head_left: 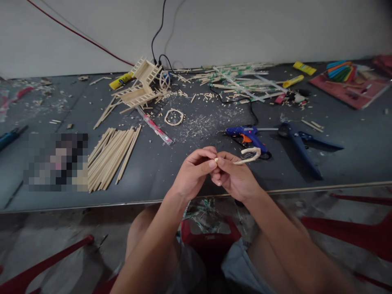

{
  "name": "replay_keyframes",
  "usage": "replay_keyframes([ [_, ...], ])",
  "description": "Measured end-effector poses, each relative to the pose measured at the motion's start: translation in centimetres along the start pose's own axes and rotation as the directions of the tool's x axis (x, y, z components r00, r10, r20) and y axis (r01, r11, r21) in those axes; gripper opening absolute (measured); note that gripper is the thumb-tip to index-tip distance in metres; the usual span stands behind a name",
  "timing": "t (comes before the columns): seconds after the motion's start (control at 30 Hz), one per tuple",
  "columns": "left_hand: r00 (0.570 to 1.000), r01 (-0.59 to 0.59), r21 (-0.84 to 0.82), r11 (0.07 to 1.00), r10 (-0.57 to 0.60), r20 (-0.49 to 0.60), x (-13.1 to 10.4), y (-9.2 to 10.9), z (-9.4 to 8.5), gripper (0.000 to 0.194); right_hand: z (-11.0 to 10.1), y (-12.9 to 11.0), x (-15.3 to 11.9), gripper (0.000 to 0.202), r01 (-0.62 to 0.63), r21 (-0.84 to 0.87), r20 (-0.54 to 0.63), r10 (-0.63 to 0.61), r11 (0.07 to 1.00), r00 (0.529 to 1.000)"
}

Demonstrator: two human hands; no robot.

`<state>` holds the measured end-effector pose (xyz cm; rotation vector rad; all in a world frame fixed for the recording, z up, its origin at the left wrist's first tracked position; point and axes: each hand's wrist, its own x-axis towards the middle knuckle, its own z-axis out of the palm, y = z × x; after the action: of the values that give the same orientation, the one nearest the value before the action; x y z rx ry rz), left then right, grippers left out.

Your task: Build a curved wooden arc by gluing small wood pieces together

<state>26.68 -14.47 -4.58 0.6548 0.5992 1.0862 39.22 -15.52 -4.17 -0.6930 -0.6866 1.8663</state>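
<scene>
My left hand [197, 169] and my right hand [232, 173] meet above the table's front edge, fingertips touching. Between their thumbs and fingers is a small pale wooden piece [216, 160], pinched from both sides. A curved strip of pale pieces [252, 154] sticks out to the right from behind my right hand's fingers; whether it joins the small piece is hidden. Just behind it lies a blue glue gun [245, 132] with an orange trigger. A ring of small pale pieces [174, 117] lies on the table, further back and left of my hands.
Wooden sticks [113, 159] lie at left, near a blurred patch. Behind stand a small wooden model [141, 87] and heaped sticks [226, 79]. Blue cutters [301, 147] lie right, a red board [352, 90] beyond. A red stool [211, 239] is below the table edge [137, 203].
</scene>
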Motion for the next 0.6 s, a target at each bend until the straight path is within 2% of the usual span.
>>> replay_keyframes([
  [0.33,0.997,-0.07,0.073,0.995,0.073,-0.033,0.21,-0.44,0.18,0.024,0.11,0.15,0.15,0.016,0.114,0.051,-0.008,-0.114,0.992,0.993],
  [0.6,0.997,-0.08,0.111,0.991,0.081,-0.006,0.58,-0.76,-0.35,0.029,0.35,0.14,0.17,0.017,0.114,0.101,-0.079,-0.106,0.988,0.991],
])
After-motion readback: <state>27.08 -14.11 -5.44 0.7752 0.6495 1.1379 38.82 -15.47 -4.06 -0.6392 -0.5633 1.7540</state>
